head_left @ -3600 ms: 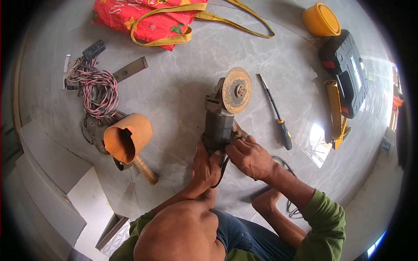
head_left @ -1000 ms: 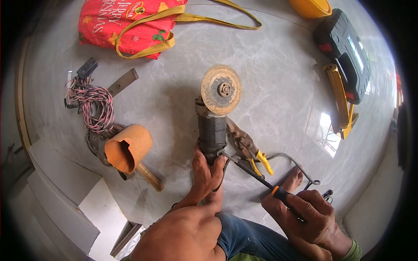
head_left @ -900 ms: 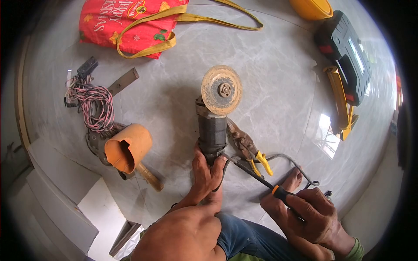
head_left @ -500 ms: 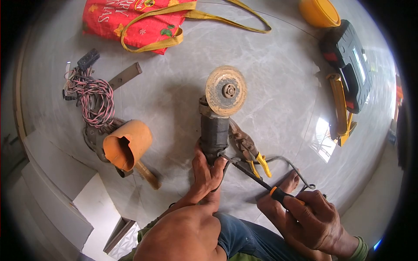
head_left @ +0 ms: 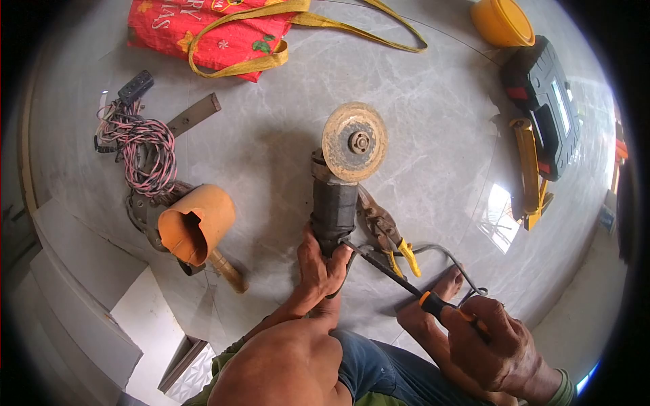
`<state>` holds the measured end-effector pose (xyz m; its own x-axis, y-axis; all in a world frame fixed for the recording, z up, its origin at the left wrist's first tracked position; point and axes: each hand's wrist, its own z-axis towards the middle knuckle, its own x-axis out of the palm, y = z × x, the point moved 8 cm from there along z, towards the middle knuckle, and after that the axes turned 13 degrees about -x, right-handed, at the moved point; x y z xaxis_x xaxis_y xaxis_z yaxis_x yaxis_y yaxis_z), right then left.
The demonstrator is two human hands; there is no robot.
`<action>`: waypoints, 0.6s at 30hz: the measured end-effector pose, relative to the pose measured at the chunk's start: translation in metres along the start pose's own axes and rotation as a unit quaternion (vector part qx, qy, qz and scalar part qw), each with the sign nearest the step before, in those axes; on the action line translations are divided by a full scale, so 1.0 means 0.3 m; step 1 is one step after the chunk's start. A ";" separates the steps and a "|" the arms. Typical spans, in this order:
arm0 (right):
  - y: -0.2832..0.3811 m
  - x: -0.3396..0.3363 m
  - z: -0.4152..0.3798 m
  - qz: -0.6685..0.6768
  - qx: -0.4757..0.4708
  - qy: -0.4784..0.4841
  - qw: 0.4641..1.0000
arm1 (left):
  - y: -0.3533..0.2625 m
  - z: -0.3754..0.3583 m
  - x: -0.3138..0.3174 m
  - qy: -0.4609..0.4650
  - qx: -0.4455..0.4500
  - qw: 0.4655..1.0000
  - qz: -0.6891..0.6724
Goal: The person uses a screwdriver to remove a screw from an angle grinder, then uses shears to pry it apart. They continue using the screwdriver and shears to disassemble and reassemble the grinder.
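Note:
My left hand [head_left: 315, 268] is closed around the rear end of an angle grinder [head_left: 334, 206], wrapped in black and pointing away from me. A worn, dusty cutting disc [head_left: 340, 157] faces up at its far end. In my right hand [head_left: 493, 346], the fingers grip the black and orange handle of a screwdriver [head_left: 391, 273]. Its long dark shaft slants up to the left, with the tip against the grinder's rear end, beside my left thumb. Yellow-handled snips [head_left: 380, 224] lie on the floor just right of the grinder, near its dark cord [head_left: 443, 252].
Left on the tiled floor [head_left: 433, 128] are a bundled pink-and-black cable [head_left: 152, 159], its black socket [head_left: 136, 86], and an orange pipe piece [head_left: 213, 210]. A red bag [head_left: 223, 44] lies at the back. Rightward are a yellow container [head_left: 497, 24], black case [head_left: 538, 88] and yellow tool [head_left: 527, 159].
The fingers of my right hand have shifted slightly around the screwdriver handle. The tip stays at the same spot on the grinder. The view has moved a little.

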<state>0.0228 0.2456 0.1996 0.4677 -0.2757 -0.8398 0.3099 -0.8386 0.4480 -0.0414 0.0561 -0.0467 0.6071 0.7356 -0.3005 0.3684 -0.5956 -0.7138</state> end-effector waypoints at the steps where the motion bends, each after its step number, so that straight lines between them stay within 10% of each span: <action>1: 0.002 0.006 0.018 0.008 -0.001 -0.005 1.000 | -0.003 0.000 -0.001 -0.001 0.000 1.000 0.001; 18: -0.041 -0.035 0.036 0.105 0.081 -0.026 0.991 | -0.008 0.004 -0.008 0.008 0.014 1.000 -0.011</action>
<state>0.0052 0.2536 0.1995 0.4630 -0.4734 -0.7494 0.0711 -0.8229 0.5637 -0.0448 0.0563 -0.0451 0.6102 0.7429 -0.2751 0.3618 -0.5703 -0.7375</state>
